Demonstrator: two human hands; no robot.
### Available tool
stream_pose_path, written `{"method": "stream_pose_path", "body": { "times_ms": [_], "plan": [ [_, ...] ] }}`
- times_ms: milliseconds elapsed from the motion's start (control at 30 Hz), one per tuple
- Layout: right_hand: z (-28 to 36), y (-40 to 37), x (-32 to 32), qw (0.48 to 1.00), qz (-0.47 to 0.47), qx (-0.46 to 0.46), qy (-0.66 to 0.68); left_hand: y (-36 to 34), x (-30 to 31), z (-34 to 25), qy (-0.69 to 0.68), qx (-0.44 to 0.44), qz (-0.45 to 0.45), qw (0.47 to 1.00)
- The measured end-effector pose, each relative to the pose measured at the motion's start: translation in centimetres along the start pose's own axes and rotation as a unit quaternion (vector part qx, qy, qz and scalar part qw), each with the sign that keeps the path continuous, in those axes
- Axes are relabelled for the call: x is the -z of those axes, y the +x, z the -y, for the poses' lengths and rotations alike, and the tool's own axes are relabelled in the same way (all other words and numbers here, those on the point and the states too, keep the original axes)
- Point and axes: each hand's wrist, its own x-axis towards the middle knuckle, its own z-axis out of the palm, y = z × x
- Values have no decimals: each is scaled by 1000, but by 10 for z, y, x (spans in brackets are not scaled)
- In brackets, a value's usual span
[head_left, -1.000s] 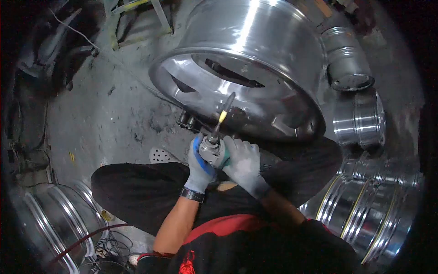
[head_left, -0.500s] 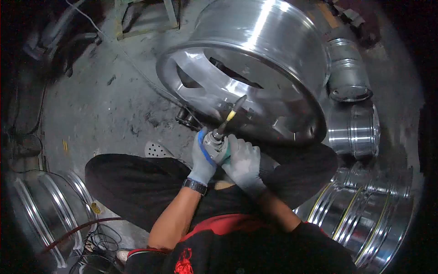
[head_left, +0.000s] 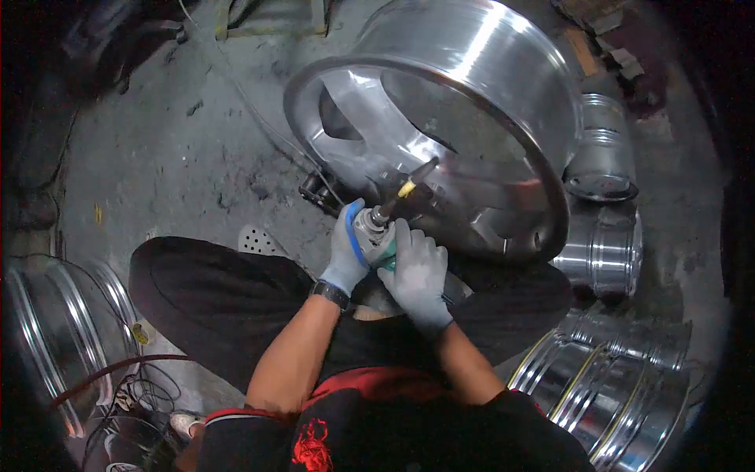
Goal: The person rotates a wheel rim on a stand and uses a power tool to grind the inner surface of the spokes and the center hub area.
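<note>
A large shiny metal wheel rim point(head_left: 472, 47) leans in front of me, its spoked face tilted toward my lap. My left hand point(head_left: 348, 250), in a grey glove with a blue edge, wraps round the head of a power tool point(head_left: 373, 228). My right hand point(head_left: 417, 275), gloved in grey, is closed on the tool's green body. From the tool a shaft with a yellow band point(head_left: 406, 189) and a dark tapered tip point(head_left: 425, 170) points up to the wheel's inner face. Whether the tip touches the metal cannot be made out.
More metal rims lie at the right point(head_left: 602, 252), lower right point(head_left: 605, 385) and lower left point(head_left: 71, 330). A metal frame point(head_left: 271, 31) stands at the top. A thin cable point(head_left: 244, 94) crosses the floor; tangled cords point(head_left: 145, 393) lie lower left.
The view has shifted slightly. The wheel sits a little farther right and looks turned slightly, with its spokes at a different angle. Both hands still hold the tool near the same spot.
</note>
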Motion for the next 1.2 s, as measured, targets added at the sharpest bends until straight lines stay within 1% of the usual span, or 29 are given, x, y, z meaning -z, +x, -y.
{"method": "stream_pose_path", "body": {
  "times_ms": [33, 100, 133, 200, 233, 300, 333, 400, 433, 500, 533, 600, 633, 700, 733, 800, 900, 933, 1000, 1033, 1100, 1133, 1200],
  "plan": [
    [2, 3, 1, 1000, 12, -1, -3, -5, -4, -5, -1, -1, -1, 1000],
    [6, 9, 4, 1000, 25, 3, -8, -21, -22, -22, -52, -25, 43, 997],
    [8, 11, 5, 999, 38, 7, -13, -21, -22, -27, -52, -25, 43, 997],
    [8, 11, 4, 999, 40, 5, -25, -19, -23, -38, -148, 82, 34, 985],
    [9, 11, 4, 998, 42, 5, -37, -21, -23, -35, -148, 82, 34, 985],
    [7, 5, 4, 999, 38, 2, -33, -25, -23, -27, -50, 9, 50, 997],
    [6, 3, 5, 999, 34, 0, -29, -21, -20, -24, -50, 11, 51, 997],
    [6, 3, 3, 999, 39, -8, -35, -11, -12, -20, -187, 128, 61, 972],
    [6, 3, 2, 998, 46, -15, -39, -12, -14, -26, -187, 128, 62, 972],
    [8, 5, 2, 998, 40, -7, -37, -17, -18, -38, -208, 170, 49, 962],
    [9, 7, 2, 999, 34, 1, -36, -16, -16, -35, -208, 168, 49, 962],
    [11, 12, 4, 999, 36, 9, -32, -18, -11, -26, -151, 21, 122, 981],
    [11, 13, 4, 999, 38, 15, -30, -18, -10, -24, -150, 21, 122, 981],
    [10, 10, 3, 999, 33, 7, -25, -18, -8, -21, -144, -21, 144, 979],
    [10, 8, 3, 999, 29, 0, -22, -14, -6, -17, -143, -18, 145, 979],
    [5, 1, 2, 999, 35, -13, -13, -2, 4, -5, -70, 33, 78, 994],
    [2, 0, 0, 998, 46, -29, -13, 13, 21, 14, -32, 54, 56, 997],
    [3, 0, 0, 998, 49, -36, -23, 12, 17, 9, -32, 53, 55, 997],
    [5, 2, -1, 999, 36, -24, -25, 4, 3, -11, -185, 152, 44, 970],
    [6, 4, -1, 999, 22, -11, -27, -2, -3, -16, -185, 149, 44, 970],
    [8, 10, -2, 999, 21, 0, -27, -14, -14, -21, -111, 4, 61, 992],
    [9, 11, -2, 999, 23, 9, -29, -17, -18, -25, -111, 4, 60, 992],
    [8, 10, -1, 999, 21, 6, -23, -20, -25, -36, -104, 51, 43, 992]
  ]
}}
